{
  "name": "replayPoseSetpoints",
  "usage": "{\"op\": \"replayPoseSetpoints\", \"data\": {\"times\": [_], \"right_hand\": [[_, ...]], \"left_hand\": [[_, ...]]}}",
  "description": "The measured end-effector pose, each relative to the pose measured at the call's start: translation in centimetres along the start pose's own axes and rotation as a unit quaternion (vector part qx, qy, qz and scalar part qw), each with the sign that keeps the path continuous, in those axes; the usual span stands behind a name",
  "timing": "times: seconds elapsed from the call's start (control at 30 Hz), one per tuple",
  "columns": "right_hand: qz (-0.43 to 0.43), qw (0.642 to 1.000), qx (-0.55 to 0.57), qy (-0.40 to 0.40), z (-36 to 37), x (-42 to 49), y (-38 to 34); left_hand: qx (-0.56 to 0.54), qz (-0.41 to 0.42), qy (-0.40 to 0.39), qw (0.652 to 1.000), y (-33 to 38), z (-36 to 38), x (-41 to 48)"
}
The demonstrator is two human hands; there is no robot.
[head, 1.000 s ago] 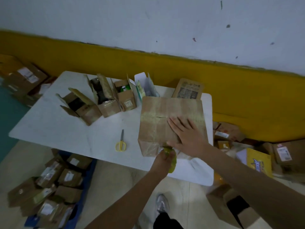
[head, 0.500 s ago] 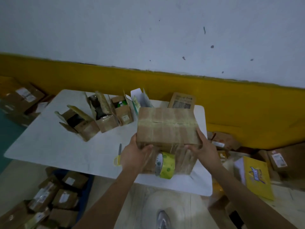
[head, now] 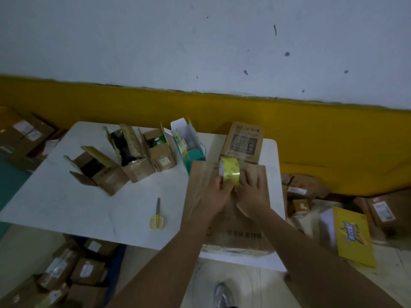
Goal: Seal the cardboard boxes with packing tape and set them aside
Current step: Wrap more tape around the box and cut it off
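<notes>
Fingers point(head: 227, 188) of left hand point(head: 214, 196) curled round tape roll point(head: 230, 172), fingers point(head: 247, 178) of right hand point(head: 252, 196) flat on cardboard box point(head: 201, 178)

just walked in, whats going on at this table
A person is taping up a large cardboard box on the white table. The left hand holds a yellow tape roll on the box's top, and the right hand lies flat on the box beside the roll. Yellow-handled scissors lie apart to the left. Several smaller boxes stand open at the back of the table, not yet sealed. More parcels lie on the floor.
</notes>
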State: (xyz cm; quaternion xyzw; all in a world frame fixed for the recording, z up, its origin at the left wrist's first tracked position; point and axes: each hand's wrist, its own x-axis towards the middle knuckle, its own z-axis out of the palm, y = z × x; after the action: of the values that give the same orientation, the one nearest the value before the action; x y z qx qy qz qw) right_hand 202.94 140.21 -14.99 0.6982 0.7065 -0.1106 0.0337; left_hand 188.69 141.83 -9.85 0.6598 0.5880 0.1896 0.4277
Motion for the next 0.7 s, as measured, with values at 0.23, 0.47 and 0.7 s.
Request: {"op": "replayPoseSetpoints", "data": {"times": [0.23, 0.47, 0.7], "right_hand": [[0.047, 0.997, 0.002, 0.054, 2.1, 0.3, 0.3], [0.062, 0.997, 0.040, 0.018, 1.3, 0.4, -0.1], [0.082, 0.996, 0.027, -0.021, 0.2, 0.5, -0.6]], "left_hand": [[-0.056, -0.041, 0.002, 0.998, 0.3, 0.3, 0.3], [-0.135, -0.091, 0.019, 0.987, -3.7, 0.3, -13.5], [-0.089, -0.128, -0.086, 0.984, -7.7, 3.9, -17.7]]}}
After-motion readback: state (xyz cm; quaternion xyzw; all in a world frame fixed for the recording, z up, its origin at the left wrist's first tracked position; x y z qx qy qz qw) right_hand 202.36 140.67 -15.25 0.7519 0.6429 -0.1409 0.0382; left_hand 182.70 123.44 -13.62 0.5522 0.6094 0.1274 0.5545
